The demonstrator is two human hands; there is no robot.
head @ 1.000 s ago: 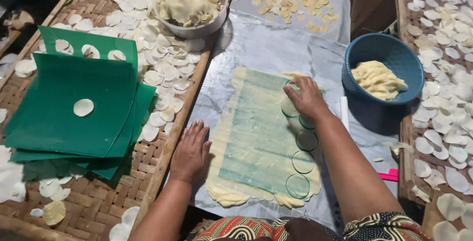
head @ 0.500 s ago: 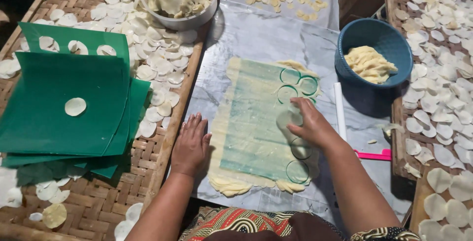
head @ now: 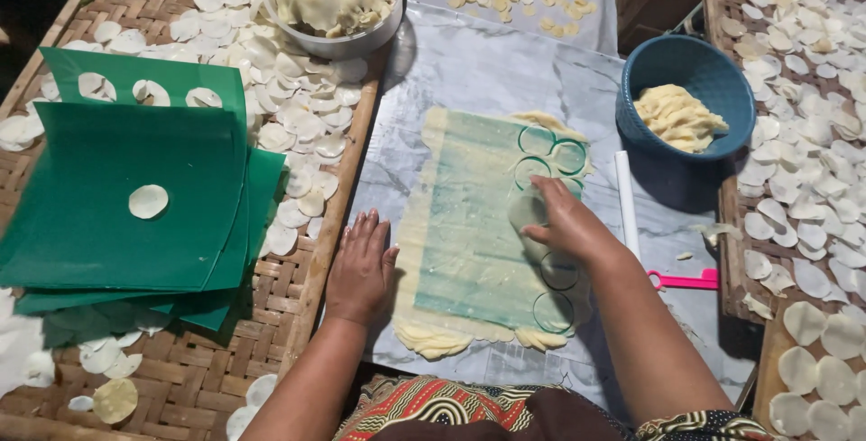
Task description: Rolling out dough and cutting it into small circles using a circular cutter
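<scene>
The left hand [head: 361, 265] lay flat with the fingers spread, pressing on the plastic-covered work surface [head: 469, 71] just beside the left edge of the dough sheet [head: 469, 234]. The right hand [head: 564, 225] was curled around something pale and round on top of the sheet; what exactly it gripped I could not tell, because the fingers covered it.

The dough sheet was a thin, cream-coloured rectangle lying in the middle of the surface, under a greenish transparent film. Its lower edge was thick and wrinkled. Round rings were pressed into its right side: two near the person, below the right hand, and several more at the far right corner.

To the left, on a woven bamboo tray [head: 180, 378], green plastic sheets [head: 135, 206] were stacked, one with round holes, and one pale disc [head: 148, 201] lay on top. Many white dough discs [head: 289, 89] were spread further on this tray. To the right stood a blue basket [head: 699, 71] with dough scraps inside, and a pink tool [head: 686, 280] lay near it. Farthest, a white bowl [head: 356, 44] held a heap of dough.
</scene>
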